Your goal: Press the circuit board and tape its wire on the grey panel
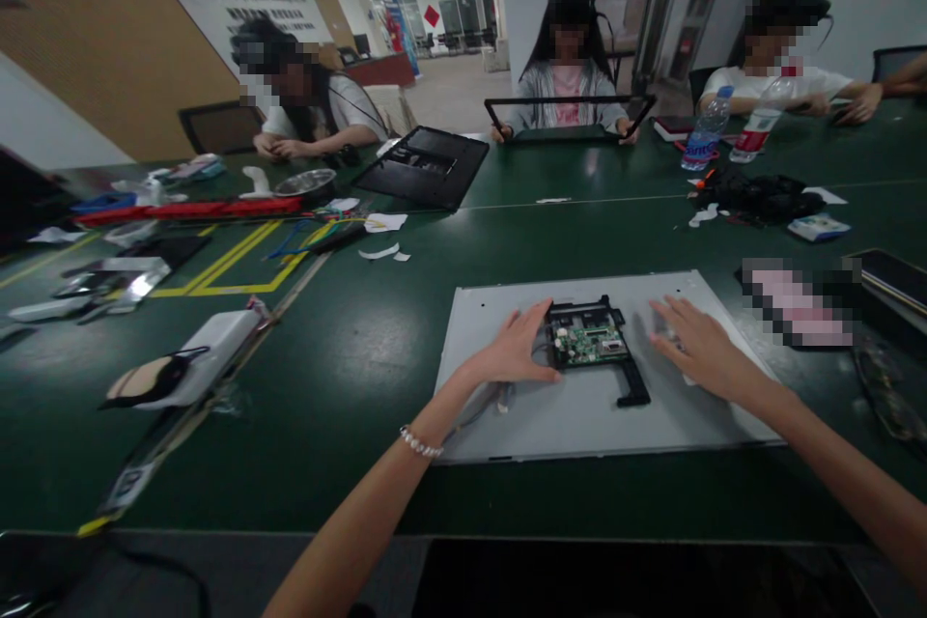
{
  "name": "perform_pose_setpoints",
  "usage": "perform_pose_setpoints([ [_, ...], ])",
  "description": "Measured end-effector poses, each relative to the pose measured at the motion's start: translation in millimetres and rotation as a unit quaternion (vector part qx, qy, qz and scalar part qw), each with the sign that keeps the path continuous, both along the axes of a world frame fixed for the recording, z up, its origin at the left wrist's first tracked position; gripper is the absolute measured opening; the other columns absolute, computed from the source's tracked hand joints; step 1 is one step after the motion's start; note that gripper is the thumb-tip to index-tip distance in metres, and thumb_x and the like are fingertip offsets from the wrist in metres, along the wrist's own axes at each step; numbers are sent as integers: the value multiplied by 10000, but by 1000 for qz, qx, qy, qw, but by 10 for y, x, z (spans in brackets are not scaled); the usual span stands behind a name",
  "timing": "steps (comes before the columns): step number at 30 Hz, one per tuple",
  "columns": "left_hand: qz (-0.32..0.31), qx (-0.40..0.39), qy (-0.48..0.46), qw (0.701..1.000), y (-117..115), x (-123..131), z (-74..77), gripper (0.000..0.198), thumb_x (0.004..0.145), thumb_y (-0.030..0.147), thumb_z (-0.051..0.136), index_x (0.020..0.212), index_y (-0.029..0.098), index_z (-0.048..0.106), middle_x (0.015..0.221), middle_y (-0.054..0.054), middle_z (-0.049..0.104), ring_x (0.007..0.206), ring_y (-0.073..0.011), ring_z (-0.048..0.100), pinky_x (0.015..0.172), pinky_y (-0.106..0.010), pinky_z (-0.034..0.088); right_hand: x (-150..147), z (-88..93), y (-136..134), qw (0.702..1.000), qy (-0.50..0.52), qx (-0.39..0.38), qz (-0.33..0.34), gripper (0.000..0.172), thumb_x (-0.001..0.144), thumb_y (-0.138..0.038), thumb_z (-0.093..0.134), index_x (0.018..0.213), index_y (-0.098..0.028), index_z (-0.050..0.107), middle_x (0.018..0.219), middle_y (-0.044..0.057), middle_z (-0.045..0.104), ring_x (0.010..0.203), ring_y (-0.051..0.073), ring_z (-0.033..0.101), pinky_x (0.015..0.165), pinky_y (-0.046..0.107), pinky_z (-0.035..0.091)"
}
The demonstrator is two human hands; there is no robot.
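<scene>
A grey metal panel (579,415), the back of a screen, lies flat on the green table in front of me. A green circuit board (588,344) in a black bracket (632,384) sits at its middle. My left hand (514,348) rests flat on the panel, fingers stretched out, touching the board's left edge. My right hand (691,348) lies open on the panel just right of the board, fingers spread. A thin cable (484,408) trails off the panel under my left wrist.
A black back cover (427,169) lies further up the table. A person opposite holds a black screen frame (569,116). Two water bottles (706,135) stand at the right. Tools, a metal bowl (308,183) and a white box (210,352) lie at the left. Yellow tape lines (232,270) mark the table.
</scene>
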State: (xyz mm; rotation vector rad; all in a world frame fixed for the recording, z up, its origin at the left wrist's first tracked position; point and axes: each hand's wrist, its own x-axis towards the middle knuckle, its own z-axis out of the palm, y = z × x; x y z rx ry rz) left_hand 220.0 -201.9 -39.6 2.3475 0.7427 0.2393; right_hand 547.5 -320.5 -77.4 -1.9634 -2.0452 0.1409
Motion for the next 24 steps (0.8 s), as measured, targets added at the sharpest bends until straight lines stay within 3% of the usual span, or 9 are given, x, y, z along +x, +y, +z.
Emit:
perform_pose_setpoints([
  [6, 1, -38, -23, 999, -11, -39, -15, 1118, 691, 515, 705, 1567, 239, 69, 1567, -162, 273, 1469, -370, 142, 1177, -611, 97, -305, 296, 253, 984, 82, 15, 155, 614, 975, -526, 353, 1535, -311, 220, 1629, 61, 170, 1472, 285, 187, 1157, 497, 276],
  [9, 11, -41, -16, 999, 106, -200, 23, 1068, 729, 549, 671, 1564, 240, 80, 1595, -139, 215, 1481, -322, 127, 1185, -537, 183, -428, 236, 322, 978, 114, 23, 172, 589, 985, -498, 345, 1532, -316, 221, 1626, 60, 180, 1467, 268, 212, 1159, 490, 274],
  [12, 107, 51, 6, 993, 393, -510, 75, 883, 842, 541, 551, 1548, 195, 150, 1618, -140, 121, 1488, -272, 126, 1189, -467, 187, -473, 118, 342, 975, 138, 25, 170, 583, 988, -476, 347, 1535, -315, 222, 1611, 71, 229, 1452, 267, 261, 1150, 495, 292],
  [14, 218, 131, 35, 966, 655, -751, 102, 745, 905, 482, 470, 1514, 119, 240, 1600, -178, 173, 1483, -269, 150, 1185, -451, 181, -480, 70, 337, 975, 136, 29, 170, 591, 984, -473, 358, 1538, -312, 226, 1598, 80, 265, 1443, 281, 281, 1144, 512, 297],
  [16, 338, 182, 92, 919, 925, -974, 125, 615, 948, 410, 407, 1470, 95, 325, 1584, -190, 219, 1469, -278, 197, 1174, -460, 198, -483, 54, 330, 976, 128, 33, 173, 599, 980, -472, 367, 1540, -314, 226, 1590, 82, 285, 1436, 292, 295, 1138, 523, 304],
  [18, 416, 215, 143, 872, 1165, -1155, 149, 547, 977, 380, 357, 1455, 115, 358, 1574, -191, 246, 1462, -297, 208, 1161, -498, 198, -488, 53, 327, 977, 119, 37, 172, 599, 978, -466, 372, 1539, -319, 224, 1588, 76, 294, 1431, 291, 308, 1135, 514, 314],
  [21, 457, 236, 190, 836, 1436, -1333, 192, 551, 984, 392, 333, 1476, 144, 338, 1560, -194, 278, 1465, -329, 177, 1147, -555, 182, -498, 47, 333, 978, 115, 38, 168, 598, 977, -458, 383, 1536, -326, 218, 1586, 66, 297, 1425, 282, 322, 1133, 498, 330],
  [24, 466, 224, 215, 829, 1630, -1427, 209, 596, 975, 447, 320, 1496, 158, 317, 1562, -187, 279, 1465, -354, 150, 1129, -605, 165, -507, 30, 340, 978, 115, 35, 169, 595, 979, -445, 385, 1535, -325, 209, 1585, 68, 296, 1422, 279, 327, 1132, 500, 334],
])
